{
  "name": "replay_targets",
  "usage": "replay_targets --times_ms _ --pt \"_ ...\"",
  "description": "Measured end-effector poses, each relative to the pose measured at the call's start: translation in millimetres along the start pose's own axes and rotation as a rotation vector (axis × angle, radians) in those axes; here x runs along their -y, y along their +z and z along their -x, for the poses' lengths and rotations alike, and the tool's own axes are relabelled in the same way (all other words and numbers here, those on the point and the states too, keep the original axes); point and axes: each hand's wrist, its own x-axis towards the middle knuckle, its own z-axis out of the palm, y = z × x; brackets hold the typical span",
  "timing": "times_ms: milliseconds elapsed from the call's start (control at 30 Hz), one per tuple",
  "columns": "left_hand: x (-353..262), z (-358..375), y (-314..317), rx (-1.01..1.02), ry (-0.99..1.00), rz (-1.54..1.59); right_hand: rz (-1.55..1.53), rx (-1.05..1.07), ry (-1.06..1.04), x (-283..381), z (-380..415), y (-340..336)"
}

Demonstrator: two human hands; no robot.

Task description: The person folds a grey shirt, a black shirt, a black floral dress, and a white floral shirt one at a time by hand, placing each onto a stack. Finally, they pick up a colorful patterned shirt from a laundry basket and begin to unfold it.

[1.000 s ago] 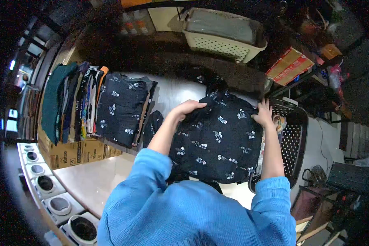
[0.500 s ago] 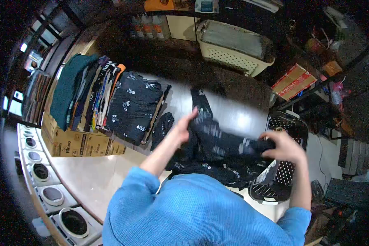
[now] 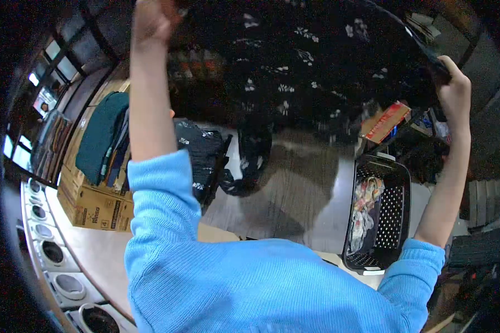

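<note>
A black garment with white flowers (image 3: pixel 286 72) is held up and spread wide in front of me, a narrow part of it hanging down to the table. My right hand (image 3: pixel 455 97) is closed on its edge at the far right. At the top left, my left hand (image 3: pixel 154 25) is raised to the other side of the cloth; its fingers look closed on it, though blurred. Below the cloth lies the wood-grain table (image 3: pixel 272 213). A folded dark floral garment (image 3: pixel 197 152) rests to the left, partly behind my left arm.
A black basket (image 3: pixel 391 222) holding some light clothes (image 3: pixel 364 213) stands at the right. Folded clothes (image 3: pixel 103 136) sit on a cardboard box (image 3: pixel 103 208) at the left. A row of front-loading washing machines (image 3: pixel 69 286) runs along the lower left. A red-and-brown carton (image 3: pixel 388 123) is at the right.
Both hands have risen from over the table, lifting the crumpled black floral garment and spreading it out. The basket and more of the tabletop are now uncovered.
</note>
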Motion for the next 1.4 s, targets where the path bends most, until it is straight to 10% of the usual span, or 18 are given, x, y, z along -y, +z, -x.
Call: replay_targets --times_ms 133,200,400,567,633,733,833,933,1067,1400 --pt "11 77 -33 -0.384 -0.516 -0.179 0.107 0.066 -0.261 14 53 -8" --pt "19 115 -22 -0.073 -0.867 -0.146 0.222 0.101 -0.414 31 96 -4" --pt "65 299 -34 -0.511 -0.730 0.267 0.278 0.497 -0.263 33 268 38" --pt "90 467 -49 -0.172 -1.438 0.229 0.084 0.815 -0.092 54 395 69" --pt "74 477 -9 -0.326 -1.625 0.136 0.090 0.941 -0.036 64 434 75" --pt "95 540 3 0.055 -1.736 -0.062 0.001 1.070 0.093 73 461 79" --pt "93 537 5 0.236 -1.758 -0.128 -0.094 1.023 0.094 63 453 69" --pt "106 516 18 0.094 -1.442 -0.584 -0.220 1.026 0.273 46 438 64" --pt "152 514 50 -0.031 -1.529 -0.891 -0.201 1.045 0.434 37 427 75" --pt "60 363 -6 0.969 -1.440 -0.319 -0.223 1.600 0.617 13 382 51"
